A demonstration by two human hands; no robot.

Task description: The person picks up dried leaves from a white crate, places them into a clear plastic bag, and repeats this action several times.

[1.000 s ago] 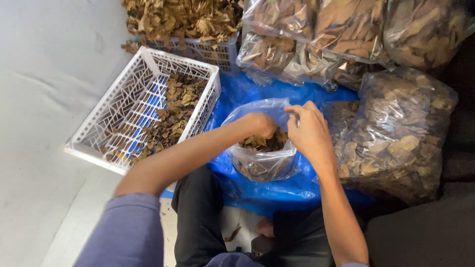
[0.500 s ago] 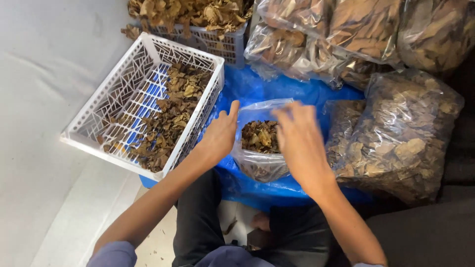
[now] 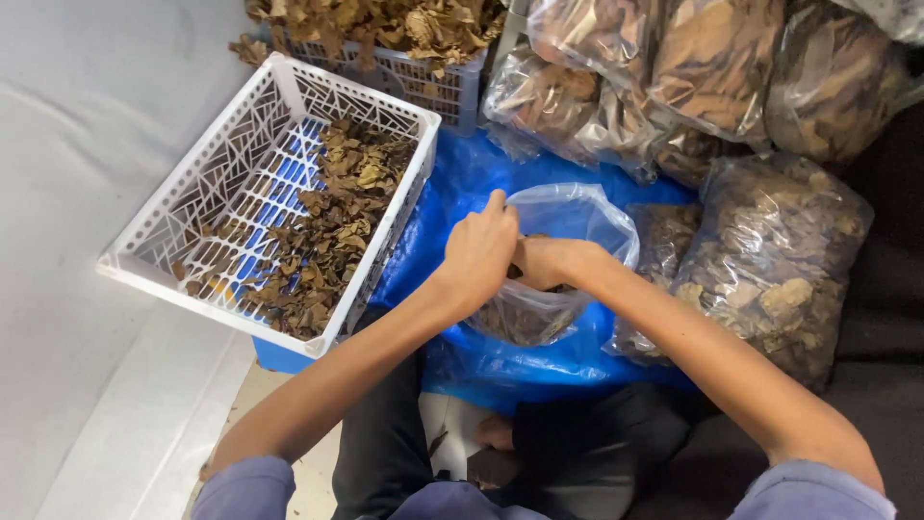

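While the limp clear bag (image 3: 568,252) of brittle dried leaves is being gripped at its rim by the left hand (image 3: 478,252), the right hand (image 3: 541,262) is being reached inside; whether its fingers are closed cannot be told.

One view only: head camera, worn high, looking steeply down over person's own forearms and lap. Close range; both arms enter from bottom edge, left hand (image 3: 478,252) and right hand (image 3: 545,262) meet near frame centre at clear plastic bag (image 3: 577,214). View faces forward and down: white basket (image 3: 192,207) upper left, filled bags (image 3: 770,270) right and top. Slight tilt, floor edge runs diagonally. No second view, so nothing shared.
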